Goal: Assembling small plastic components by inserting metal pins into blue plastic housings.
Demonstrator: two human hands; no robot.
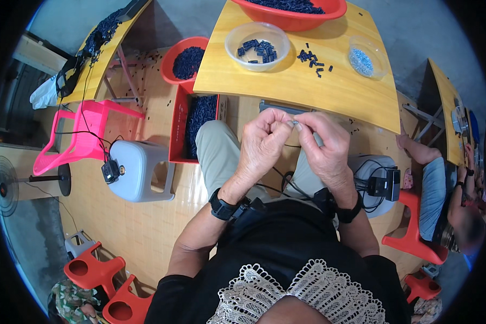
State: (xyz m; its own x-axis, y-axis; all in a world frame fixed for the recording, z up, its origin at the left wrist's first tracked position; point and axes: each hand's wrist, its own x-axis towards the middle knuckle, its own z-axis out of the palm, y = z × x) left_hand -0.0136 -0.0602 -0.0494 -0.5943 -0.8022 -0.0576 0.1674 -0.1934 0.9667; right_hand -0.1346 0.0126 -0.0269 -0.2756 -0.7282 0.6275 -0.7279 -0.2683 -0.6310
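**Fingertips meet over a tiny piece at the table's near edge**

Beyond our hands we have a yellow table (pixel 351 102), its near edge between us and what it bears. A large red basin (pixel 278 20) heaped with dark pieces stands at the far side. Nearer, a clear bowl (pixel 231 46) holds more of them, with loose dark pieces (pixel 311 56) scattered to its right and a small clear tub (pixel 380 70) of pale blue bits farther right. Left of the table we see a second red basin (pixel 169 59) and, below it, a red box (pixel 179 129), both full of dark pieces. A grey stool (pixel 137 167) stands to our left beside a pink chair (pixel 81 135); black cables (pixel 86 131) run across both. At the right, a co-worker sits on a red stool (pixel 413 232).

Our left hand (pixel 264 139) and right hand (pixel 325 144) come together above our lap, thumbs and fingers pinching a tiny piece (pixel 295 122) between them. It is mostly covered by our fingertips, so we cannot tell its shape.
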